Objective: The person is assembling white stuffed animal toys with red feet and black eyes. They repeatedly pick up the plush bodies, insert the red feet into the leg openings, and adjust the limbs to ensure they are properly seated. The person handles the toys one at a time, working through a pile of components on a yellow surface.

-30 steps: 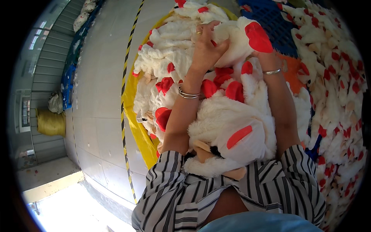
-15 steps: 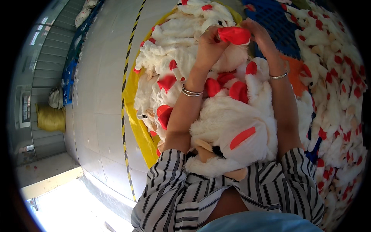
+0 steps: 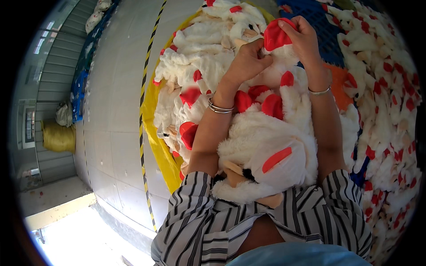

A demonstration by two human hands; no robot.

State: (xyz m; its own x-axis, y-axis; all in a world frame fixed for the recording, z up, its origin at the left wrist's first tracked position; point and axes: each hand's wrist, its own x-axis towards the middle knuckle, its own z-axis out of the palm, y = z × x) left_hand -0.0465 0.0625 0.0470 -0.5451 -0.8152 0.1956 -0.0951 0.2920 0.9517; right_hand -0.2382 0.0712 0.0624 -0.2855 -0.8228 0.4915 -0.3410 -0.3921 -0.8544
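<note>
**R hand (image 3: pixel 305 41) + L hand (image 3: pixel 246 63) at red cloth tip (image 3: pixel 276 35) of white plush piece (image 3: pixel 285 55)**

R: thumb + fingers pinched nearly closed on tip's upper R edge. L: loosely curled, back of hand up, by tip's lower L edge; can't tell if it has hold of cloth.

Handling (my judgement): R pinch best kept close to edge, L steadying white fur just under, so cloth lies flat w/o straining the join. Soft, prob. folds easily.

Posn: red tip between hands, touching R, farther from body than fluffy plush skin w/ red strip (image 3: pixel 248 146); white plush heap (image 3: pixel 191 57) to L, on yellow sheet (image 3: pixel 155 148).
</note>
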